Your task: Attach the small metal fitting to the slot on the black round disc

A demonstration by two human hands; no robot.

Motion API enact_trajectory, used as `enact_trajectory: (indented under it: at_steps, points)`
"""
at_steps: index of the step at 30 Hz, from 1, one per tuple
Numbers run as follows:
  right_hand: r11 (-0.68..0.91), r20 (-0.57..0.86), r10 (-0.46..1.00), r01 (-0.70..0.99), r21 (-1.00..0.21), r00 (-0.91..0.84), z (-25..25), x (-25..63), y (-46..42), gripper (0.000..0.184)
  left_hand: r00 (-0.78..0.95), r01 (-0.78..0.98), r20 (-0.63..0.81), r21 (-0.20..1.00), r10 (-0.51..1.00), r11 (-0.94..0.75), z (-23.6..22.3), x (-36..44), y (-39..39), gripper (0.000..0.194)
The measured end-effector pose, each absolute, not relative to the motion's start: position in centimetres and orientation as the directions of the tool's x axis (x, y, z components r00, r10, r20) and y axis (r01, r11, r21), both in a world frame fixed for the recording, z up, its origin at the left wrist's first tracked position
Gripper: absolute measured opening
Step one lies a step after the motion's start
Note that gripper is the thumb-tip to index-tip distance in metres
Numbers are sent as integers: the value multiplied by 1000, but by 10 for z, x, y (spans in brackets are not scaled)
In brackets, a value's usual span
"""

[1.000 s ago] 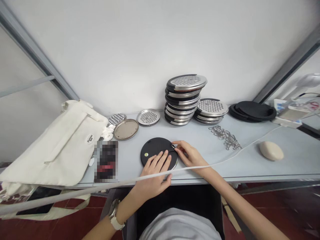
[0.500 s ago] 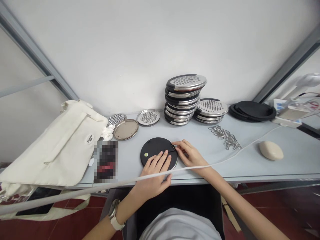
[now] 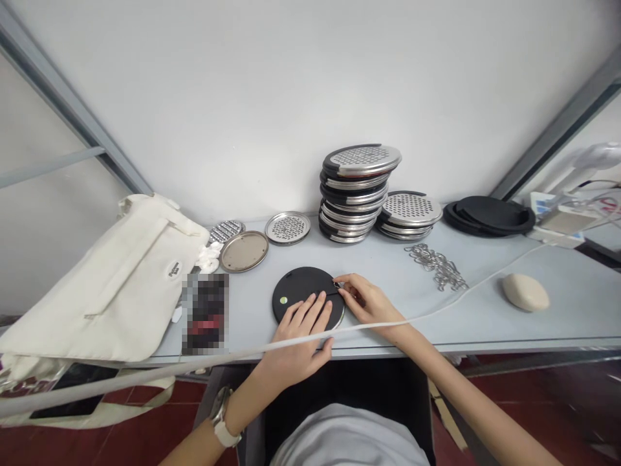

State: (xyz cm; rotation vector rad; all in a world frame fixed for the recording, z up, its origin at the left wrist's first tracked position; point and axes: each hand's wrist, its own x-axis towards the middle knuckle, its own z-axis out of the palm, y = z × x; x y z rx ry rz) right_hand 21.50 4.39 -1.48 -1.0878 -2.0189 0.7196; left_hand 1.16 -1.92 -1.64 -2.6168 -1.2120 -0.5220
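Note:
A round black disc with a small green-and-white sticker lies flat on the table before me. Across its near half my left hand is spread, the fingertips pressing on the top. At the disc's right edge, the thumb and index finger of my right hand pinch a small metal clip, mostly covered by the fingertips. A loose heap of similar metal clips lies farther right on the table.
Behind stand a tall stack of round graters and a lower stack. Black discs lie at right, near a cream rounded object. Loose metal plates and a white bag are left. A white cable crosses in front.
The metal clip has turned or slid slightly, and less of its loop shows between my right fingertips. My left hand and the disc stay in place.

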Motion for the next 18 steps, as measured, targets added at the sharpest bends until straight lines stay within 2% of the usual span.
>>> enact_trajectory:
  at_steps: [18]
  points:
    - [463,298,874,476,-748,-383,-13,212,44,18,602,765,395,-36,694,-643,-15,12,-19,55]
